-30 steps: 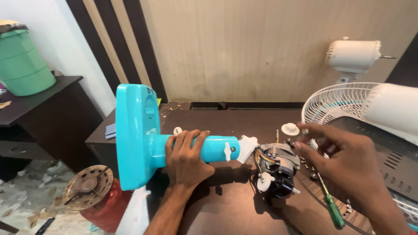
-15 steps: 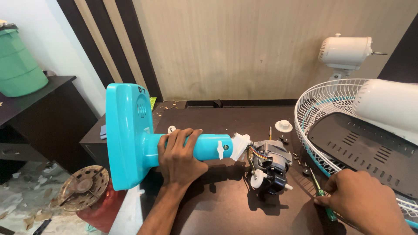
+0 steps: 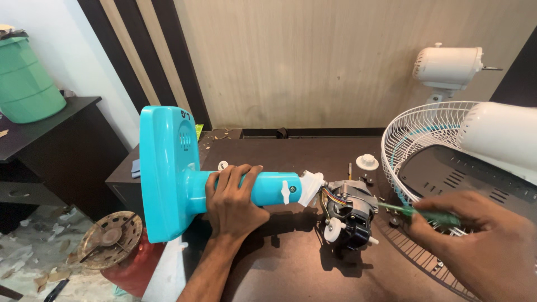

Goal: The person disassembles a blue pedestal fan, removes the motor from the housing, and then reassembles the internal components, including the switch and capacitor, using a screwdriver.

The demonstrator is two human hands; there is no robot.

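left hand (image 3: pixel 234 197): palm down, fingers curled in a grip | right hand (image 3: pixel 484 240): closed, forearm extended

The fan stand (image 3: pixel 173 173) is smooth, glossy turquoise plastic. The motor (image 3: pixel 349 210), right of it, shows bare dull metal with white plastic knobs. The screwdriver (image 3: pixel 430 215) has a translucent green plastic handle. The table (image 3: pixel 296 154) is dark matt wood; the far wall (image 3: pixel 313 61) is pale, scuffed panelling.

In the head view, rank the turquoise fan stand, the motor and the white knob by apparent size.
1. Turquoise fan stand
2. Motor
3. White knob, smallest, though it lies a little farther from the camera.
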